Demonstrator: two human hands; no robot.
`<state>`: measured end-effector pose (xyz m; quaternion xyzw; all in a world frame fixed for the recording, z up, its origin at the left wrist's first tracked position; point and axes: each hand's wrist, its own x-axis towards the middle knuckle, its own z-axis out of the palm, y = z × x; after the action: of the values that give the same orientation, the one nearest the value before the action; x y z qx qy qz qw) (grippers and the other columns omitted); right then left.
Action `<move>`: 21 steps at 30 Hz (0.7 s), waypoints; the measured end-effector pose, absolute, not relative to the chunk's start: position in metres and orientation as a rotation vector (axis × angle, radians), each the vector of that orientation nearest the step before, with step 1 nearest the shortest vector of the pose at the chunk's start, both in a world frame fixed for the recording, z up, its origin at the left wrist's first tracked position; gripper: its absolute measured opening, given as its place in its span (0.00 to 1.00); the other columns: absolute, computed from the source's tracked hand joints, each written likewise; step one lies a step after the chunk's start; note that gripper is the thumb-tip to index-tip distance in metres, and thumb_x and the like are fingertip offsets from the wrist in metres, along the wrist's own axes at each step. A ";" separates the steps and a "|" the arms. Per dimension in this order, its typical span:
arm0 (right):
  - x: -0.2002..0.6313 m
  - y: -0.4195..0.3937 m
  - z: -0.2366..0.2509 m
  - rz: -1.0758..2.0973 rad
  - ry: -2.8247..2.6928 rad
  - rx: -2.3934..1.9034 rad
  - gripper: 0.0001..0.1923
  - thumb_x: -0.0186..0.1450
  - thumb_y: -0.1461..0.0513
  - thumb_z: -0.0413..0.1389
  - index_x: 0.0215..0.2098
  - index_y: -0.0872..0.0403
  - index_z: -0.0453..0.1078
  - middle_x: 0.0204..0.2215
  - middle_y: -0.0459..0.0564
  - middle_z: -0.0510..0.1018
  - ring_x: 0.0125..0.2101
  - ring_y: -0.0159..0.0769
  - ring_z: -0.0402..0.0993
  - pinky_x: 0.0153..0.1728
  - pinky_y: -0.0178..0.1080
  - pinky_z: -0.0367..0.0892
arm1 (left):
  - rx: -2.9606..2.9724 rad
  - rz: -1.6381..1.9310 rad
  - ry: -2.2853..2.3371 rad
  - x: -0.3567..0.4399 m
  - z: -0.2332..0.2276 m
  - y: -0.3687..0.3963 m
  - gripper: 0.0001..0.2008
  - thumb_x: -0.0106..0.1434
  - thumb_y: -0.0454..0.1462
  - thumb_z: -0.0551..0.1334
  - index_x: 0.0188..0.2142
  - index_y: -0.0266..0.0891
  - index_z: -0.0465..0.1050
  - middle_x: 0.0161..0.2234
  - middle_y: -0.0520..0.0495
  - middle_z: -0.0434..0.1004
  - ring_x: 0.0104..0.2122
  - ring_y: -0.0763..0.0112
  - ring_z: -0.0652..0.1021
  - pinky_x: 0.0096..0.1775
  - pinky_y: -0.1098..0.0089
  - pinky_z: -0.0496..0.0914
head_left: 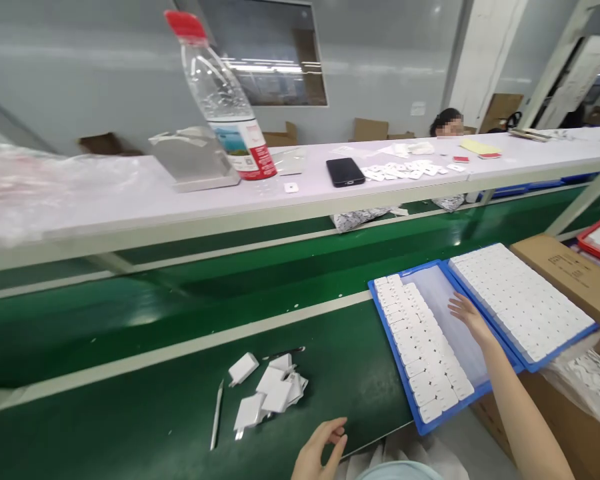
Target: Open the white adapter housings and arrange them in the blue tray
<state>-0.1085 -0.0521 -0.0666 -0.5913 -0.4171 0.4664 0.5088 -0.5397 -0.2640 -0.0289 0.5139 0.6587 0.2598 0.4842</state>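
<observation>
My right hand [469, 316] reaches over a blue tray [414, 408], with its fingers stretched out and nothing visible in them. White plastic pieces [414, 343] stand in close rows along the tray's left side, and its pale floor shows under the hand. Down at the table's front edge, my left hand [324, 445] has thumb and fingers loosely curved and apart, holding nothing. Ahead of it on the green table lies a loose heap of small white plastic blocks [276, 387], some with short tabs. One more white block [243, 368] lies just beside the heap.
A silver pen-like tool [217, 415] and a thin dark tool [283, 353] lie near the heap. Right of my tray are a second filled tray [523, 300] and a cardboard box [570, 277]. The shelf above carries a bottle [230, 100] and a phone [345, 172]. A person sits beyond.
</observation>
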 end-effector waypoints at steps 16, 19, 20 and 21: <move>-0.080 -0.538 -0.113 0.085 0.426 -1.581 0.13 0.46 0.57 0.56 0.31 0.45 0.64 0.32 0.49 0.72 0.33 0.45 0.77 0.44 0.60 0.74 | 1.945 0.288 0.887 -0.391 0.028 -0.111 0.19 0.66 0.49 0.57 0.48 0.42 0.76 0.44 0.40 0.82 0.46 0.55 0.81 0.37 0.65 0.78; -0.028 -0.505 -0.121 0.129 0.305 -1.696 0.14 0.62 0.51 0.56 0.39 0.52 0.68 0.35 0.49 0.74 0.36 0.40 0.76 0.42 0.51 0.75 | 2.136 0.253 0.565 -0.300 0.039 -0.127 0.15 0.69 0.44 0.55 0.50 0.44 0.75 0.48 0.41 0.80 0.50 0.56 0.79 0.49 0.59 0.76; -0.001 -0.484 -0.124 0.157 0.230 -1.748 0.16 0.67 0.50 0.55 0.43 0.55 0.69 0.37 0.49 0.75 0.38 0.38 0.76 0.42 0.48 0.74 | 2.213 0.247 0.452 -0.267 0.037 -0.136 0.15 0.69 0.42 0.55 0.50 0.44 0.75 0.49 0.40 0.79 0.52 0.56 0.78 0.53 0.56 0.74; 0.029 -0.460 -0.128 0.188 0.143 -1.806 0.17 0.69 0.51 0.55 0.45 0.56 0.69 0.40 0.50 0.76 0.39 0.38 0.76 0.42 0.47 0.74 | 2.283 0.239 0.349 -0.231 0.033 -0.145 0.15 0.69 0.40 0.56 0.51 0.43 0.74 0.51 0.40 0.77 0.53 0.55 0.76 0.55 0.54 0.72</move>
<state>0.0291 -0.4603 -0.1279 -0.7833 0.0622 0.0814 0.6131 -0.2314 -0.1449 0.0326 0.9018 0.1379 0.0943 0.3986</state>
